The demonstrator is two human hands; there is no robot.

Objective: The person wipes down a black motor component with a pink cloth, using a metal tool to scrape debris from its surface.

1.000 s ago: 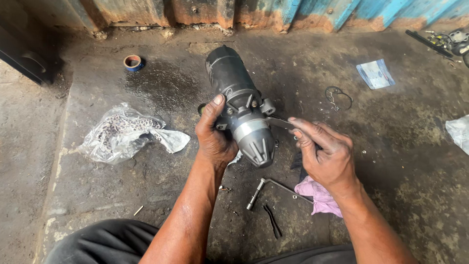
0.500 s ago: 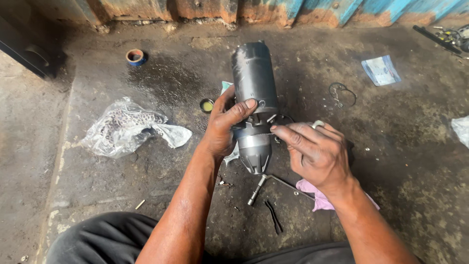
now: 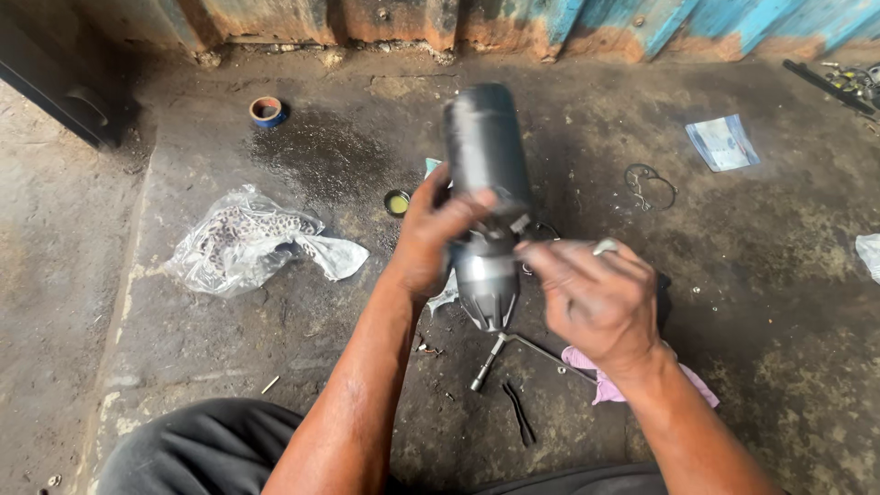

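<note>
A dark cylindrical starter motor (image 3: 484, 156) with a silver nose end is held upright above the floor, nose pointing down. My left hand (image 3: 429, 234) grips its middle from the left. My right hand (image 3: 594, 298) touches the silver nose from the right, fingers reaching toward the housing; a ring shows on one finger. Motion blur hides whether the right hand holds a small tool.
On the oily concrete floor lie a three-way socket wrench (image 3: 510, 351), black pliers (image 3: 519, 413), a pink rag (image 3: 605, 378), a clear plastic bag of small parts (image 3: 246, 247), a tape roll (image 3: 267, 111), a small tin (image 3: 397, 203), wire rings (image 3: 649, 185) and a packet (image 3: 722, 143).
The motor has been swung from lying tilted toward me to standing upright with the nose down. My right hand has moved in closer to the nose.
</note>
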